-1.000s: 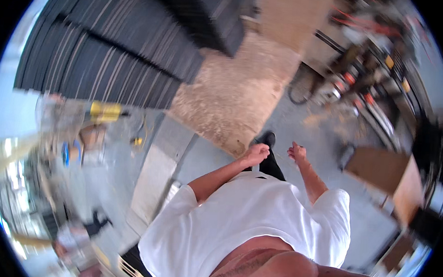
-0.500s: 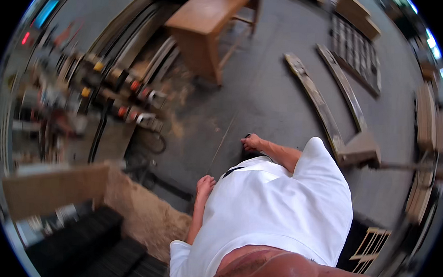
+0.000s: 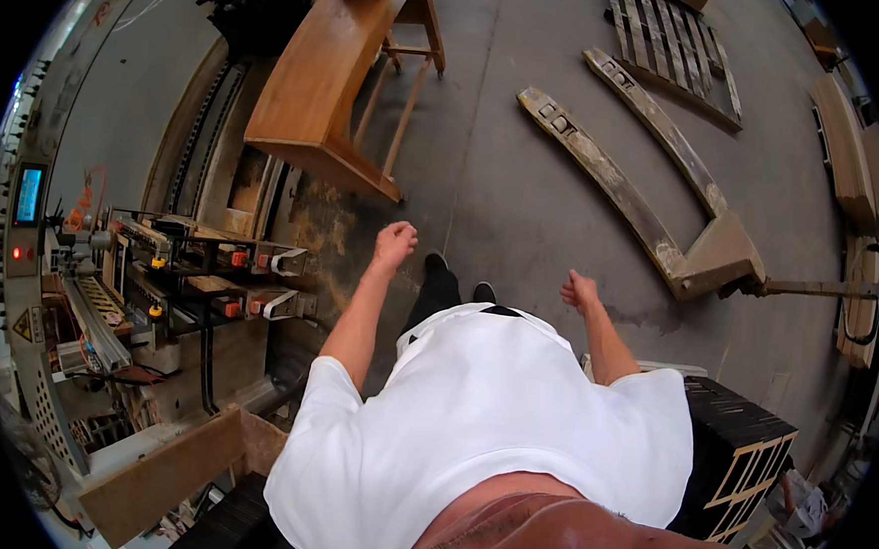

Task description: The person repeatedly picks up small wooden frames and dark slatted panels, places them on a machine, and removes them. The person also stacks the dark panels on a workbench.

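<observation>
My left hand (image 3: 396, 243) is out in front of my body with its fingers curled in. No object shows in it. Nearest to it stands a brown wooden table (image 3: 316, 69), which it does not touch. On the other side, my right hand (image 3: 580, 292) hangs forward, its fingers loosely folded and nothing visible in them. Beyond that hand lies a worn pallet jack (image 3: 724, 252) with two long forks on the grey floor, apart from the hand. My shoes show between the two hands.
Left is a machine with clamps (image 3: 284, 301) and a lit control panel (image 3: 28, 198). A slatted pallet (image 3: 676, 33) lies far right, near stacked boards (image 3: 843, 157). Close by are a dark stack (image 3: 725, 414) at right and a wooden board (image 3: 156, 473) at left. Another person (image 3: 800, 507) is lower right.
My body has turned, so the table and pallet jack sit further left in view. My left hand has swung forward; my right hand has moved from in front of my body out to the right.
</observation>
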`<state>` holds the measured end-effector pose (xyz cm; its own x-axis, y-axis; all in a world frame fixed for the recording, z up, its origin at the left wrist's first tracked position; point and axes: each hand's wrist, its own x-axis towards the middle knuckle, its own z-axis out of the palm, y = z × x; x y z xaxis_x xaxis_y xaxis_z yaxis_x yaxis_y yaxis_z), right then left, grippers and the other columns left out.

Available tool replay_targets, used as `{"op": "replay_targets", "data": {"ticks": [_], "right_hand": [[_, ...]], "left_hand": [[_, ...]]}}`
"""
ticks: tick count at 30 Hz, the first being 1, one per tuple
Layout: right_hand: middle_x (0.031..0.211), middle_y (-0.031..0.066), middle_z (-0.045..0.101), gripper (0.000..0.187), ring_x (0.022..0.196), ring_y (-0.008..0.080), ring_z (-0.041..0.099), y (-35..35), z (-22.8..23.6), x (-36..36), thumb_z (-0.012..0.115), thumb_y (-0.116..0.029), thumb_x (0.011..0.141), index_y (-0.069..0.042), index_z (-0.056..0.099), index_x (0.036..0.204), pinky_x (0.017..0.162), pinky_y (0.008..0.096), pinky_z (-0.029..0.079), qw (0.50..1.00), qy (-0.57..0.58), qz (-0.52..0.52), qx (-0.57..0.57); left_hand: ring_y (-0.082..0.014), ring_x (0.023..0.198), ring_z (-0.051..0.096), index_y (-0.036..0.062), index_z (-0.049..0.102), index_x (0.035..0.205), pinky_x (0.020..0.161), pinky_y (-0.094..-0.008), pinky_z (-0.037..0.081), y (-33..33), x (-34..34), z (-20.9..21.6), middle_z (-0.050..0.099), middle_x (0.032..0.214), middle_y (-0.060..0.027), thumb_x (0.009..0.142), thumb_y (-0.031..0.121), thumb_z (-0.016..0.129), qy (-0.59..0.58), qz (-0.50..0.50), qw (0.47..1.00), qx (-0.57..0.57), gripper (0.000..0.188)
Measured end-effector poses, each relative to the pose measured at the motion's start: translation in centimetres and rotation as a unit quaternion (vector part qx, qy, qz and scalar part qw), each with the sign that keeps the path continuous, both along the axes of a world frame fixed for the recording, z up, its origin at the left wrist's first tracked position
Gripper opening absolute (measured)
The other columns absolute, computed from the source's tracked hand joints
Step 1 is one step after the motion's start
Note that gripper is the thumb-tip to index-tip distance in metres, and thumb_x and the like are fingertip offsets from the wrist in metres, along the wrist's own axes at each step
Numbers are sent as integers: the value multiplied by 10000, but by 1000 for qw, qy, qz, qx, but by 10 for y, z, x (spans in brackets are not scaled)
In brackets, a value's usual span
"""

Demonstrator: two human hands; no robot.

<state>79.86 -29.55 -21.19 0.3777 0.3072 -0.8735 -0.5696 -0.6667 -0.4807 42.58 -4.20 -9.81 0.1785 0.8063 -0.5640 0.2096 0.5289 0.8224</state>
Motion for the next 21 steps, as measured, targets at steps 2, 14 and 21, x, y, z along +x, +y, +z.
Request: {"op": "replay_targets", "data": {"ticks": [2, 14, 21], "right_hand": [[730, 68, 529, 360, 575, 188, 561, 6, -6, -3, 583, -429, 903, -80, 499, 877, 455, 299, 449, 999, 8, -27, -17], [1297, 184, 499, 816, 1122, 260, 521, 405, 32, 5, 456, -696, 852, -96, 347, 1394, 900, 350, 436, 990, 29, 26, 137], [1554, 189, 59, 1044, 1438, 294, 95, 821, 154, 11, 379, -756, 833, -15, 41, 1486, 1156, 420, 106, 919, -61, 144, 363]], "left_hand": [[-78, 722, 603, 46, 625, 1044, 584, -212, 483, 41, 4, 12, 638, 869, -17, 917, 173, 557, -20, 24, 999, 8, 192], [-306, 1261, 424, -4, 415, 1301, 1054, -430, 341, 497, -29, 40, 452, 1340, -179, 920, 625, 385, -213, 162, 963, 42, 736], [-299, 1391, 233, 16, 349, 1410, 1133, -431, 168, 792, 42, 34, 264, 1497, -165, 907, 671, 336, -204, 123, 966, 100, 825]]}}
